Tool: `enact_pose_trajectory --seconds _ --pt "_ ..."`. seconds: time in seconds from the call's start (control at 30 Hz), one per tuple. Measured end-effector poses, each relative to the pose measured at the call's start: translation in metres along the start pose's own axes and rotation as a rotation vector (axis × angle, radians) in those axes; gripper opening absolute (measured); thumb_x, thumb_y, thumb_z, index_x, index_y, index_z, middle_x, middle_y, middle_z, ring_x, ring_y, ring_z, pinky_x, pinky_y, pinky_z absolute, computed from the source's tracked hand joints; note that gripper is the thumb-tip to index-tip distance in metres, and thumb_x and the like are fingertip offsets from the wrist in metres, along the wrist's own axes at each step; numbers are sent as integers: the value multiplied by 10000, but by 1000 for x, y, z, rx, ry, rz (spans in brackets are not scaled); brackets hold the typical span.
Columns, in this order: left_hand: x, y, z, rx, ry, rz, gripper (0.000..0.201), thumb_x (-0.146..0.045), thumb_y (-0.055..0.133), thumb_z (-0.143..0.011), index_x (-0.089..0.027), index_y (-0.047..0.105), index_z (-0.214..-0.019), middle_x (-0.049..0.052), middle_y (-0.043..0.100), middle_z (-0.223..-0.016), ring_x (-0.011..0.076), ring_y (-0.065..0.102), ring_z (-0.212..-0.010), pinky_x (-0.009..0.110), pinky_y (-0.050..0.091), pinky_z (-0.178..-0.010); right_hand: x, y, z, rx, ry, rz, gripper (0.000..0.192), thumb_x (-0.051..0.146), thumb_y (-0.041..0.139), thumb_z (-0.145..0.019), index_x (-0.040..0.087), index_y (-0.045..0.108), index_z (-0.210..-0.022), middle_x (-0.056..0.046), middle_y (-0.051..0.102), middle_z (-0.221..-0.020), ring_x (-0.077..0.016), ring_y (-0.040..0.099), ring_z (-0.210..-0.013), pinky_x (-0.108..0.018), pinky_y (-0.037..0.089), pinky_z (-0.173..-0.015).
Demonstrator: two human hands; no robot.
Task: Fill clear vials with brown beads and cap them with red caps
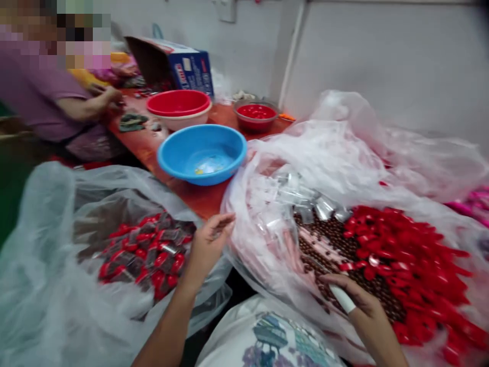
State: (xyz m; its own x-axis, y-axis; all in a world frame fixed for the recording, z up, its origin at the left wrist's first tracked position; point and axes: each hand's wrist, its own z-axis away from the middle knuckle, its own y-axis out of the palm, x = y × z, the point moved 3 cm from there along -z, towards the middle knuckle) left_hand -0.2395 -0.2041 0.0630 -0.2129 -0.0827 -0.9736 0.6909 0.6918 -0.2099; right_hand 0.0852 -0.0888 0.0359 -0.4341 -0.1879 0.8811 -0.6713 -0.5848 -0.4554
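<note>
Both hands loose and empty, fingers apart, over the sorting piles.

Right hand (355, 300) (one finger wrapped white) rests on brown beads (336, 239) at lower right, red caps (412, 255) heaped just beside; left hand (210, 239) hovers at centre by the bag of packed pieces (145, 250). Judging by the heaps, much remains unpacked.
</note>
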Motion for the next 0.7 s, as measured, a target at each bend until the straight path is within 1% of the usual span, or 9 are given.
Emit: enact_pose_trajectory --seconds 0.1,0.17,0.23,0.3,0.37,0.47,0.57,0.63,0.7 --pt "-23 70 -1 341 116 -76 219 -301 526 -820 -194 645 -970 46 661 -953 171 602 -894 283 465 -813 -10 -14 12 -121 8 -31 259 227 496 -739 229 689 -911 -64 676 -994 -225 617 -963 -338 499 -851" --pt "-33 111 -2 545 223 -145 211 -260 484 -843 -202 652 -957 42 654 -937 162 595 -887 269 454 -811 -15 -19 15 -150 -11 -28 288 174 476 -726 228 685 -917 -62 673 -999 -222 609 -971 -354 485 -871" --pt "-36 145 -8 657 321 -236 232 -220 446 -857 -209 648 -970 43 640 -942 158 582 -907 266 439 -831 -20 -23 14 -156 -34 -15 354 109 452 -693 231 677 -938 -57 669 -1010 -220 602 -983 -363 474 -885" --pt "-34 170 -22 671 382 -345 254 -201 419 -865 -207 628 -1009 53 616 -985 163 566 -945 273 424 -860 -24 -26 11 -153 -50 10 425 62 426 -657 240 668 -958 -48 663 -1029 -212 593 -1002 -360 462 -900" --pt "-30 191 -39 637 396 -478 269 -209 423 -864 -192 584 -1079 71 586 -1036 177 552 -974 291 413 -881 -28 -28 8 -150 -63 37 457 46 412 -645 246 659 -972 -41 657 -1044 -205 588 -1014 -357 454 -912" --pt "-23 217 -58 548 333 -726 312 -285 460 -855 -174 515 -1142 97 555 -1039 219 538 -982 338 411 -870 -32 -29 3 -149 -86 71 441 58 408 -676 249 648 -993 -41 653 -1052 -205 585 -1016 -362 454 -910" --pt "-19 238 -59 499 282 -895 319 -361 504 -828 -173 524 -1084 115 518 -1040 253 522 -979 368 412 -842 -36 -28 0 -145 -105 94 434 68 405 -694 254 643 -1006 -42 650 -1053 -209 581 -1016 -364 464 -894" --pt "-16 249 -52 550 305 -900 299 -326 524 -817 -186 531 -1082 102 503 -1030 246 519 -968 365 411 -839 -38 -29 -1 -150 -115 104 444 62 402 -685 255 641 -1006 -41 649 -1052 -209 580 -1015 -370 463 -893" --pt "-12 253 -44 643 355 -829 310 -245 479 -837 -207 514 -1143 81 500 -1000 219 523 -939 344 413 -837 -40 -33 0 -164 -119 113 463 52 399 -674 257 638 -1014 -38 646 -1056 -208 575 -1020 -378 456 -900"
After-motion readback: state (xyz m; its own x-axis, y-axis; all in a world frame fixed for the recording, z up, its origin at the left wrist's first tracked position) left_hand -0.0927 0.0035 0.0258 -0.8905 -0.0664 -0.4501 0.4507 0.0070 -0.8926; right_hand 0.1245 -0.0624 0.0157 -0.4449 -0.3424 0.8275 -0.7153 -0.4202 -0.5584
